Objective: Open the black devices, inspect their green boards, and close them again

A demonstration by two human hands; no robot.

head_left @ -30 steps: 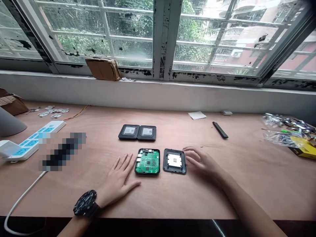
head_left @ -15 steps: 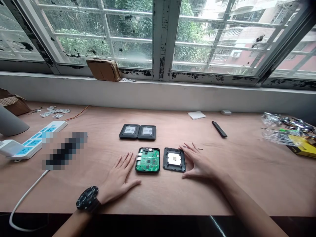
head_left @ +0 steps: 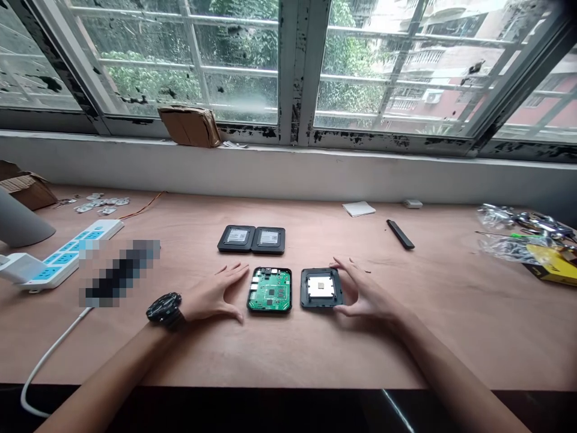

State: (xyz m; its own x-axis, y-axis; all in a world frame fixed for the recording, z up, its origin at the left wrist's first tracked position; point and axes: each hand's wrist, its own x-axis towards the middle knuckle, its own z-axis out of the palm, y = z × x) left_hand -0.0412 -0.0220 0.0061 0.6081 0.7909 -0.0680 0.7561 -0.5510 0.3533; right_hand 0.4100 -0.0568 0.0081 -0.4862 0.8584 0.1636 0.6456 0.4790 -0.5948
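A green circuit board [head_left: 276, 291] sits in a square black case [head_left: 269, 311], flat on the table. My left hand [head_left: 211, 294], wearing a black watch [head_left: 164, 308], is just left of the case, its thumb and fingers apart with nothing between them. To the right of the case is a dark square cover [head_left: 306, 297] with a white metal plate [head_left: 315, 291] and a small grey pad on its inner side. My right hand [head_left: 365, 294] grips this cover by its right edge, fingers at the far corner and thumb at the near one.
Two black square boxes with white labels [head_left: 237, 236] lie behind the case. Farther right is a black stick-shaped object [head_left: 399, 234], with a white card [head_left: 359, 208] behind it. A power strip [head_left: 72, 255] stands at left; plastic bags [head_left: 518, 248] lie far right.
My left hand has risen from lying flat and curved beside the case. My right hand has closed in on the cover, which has shifted slightly right and turned a little.
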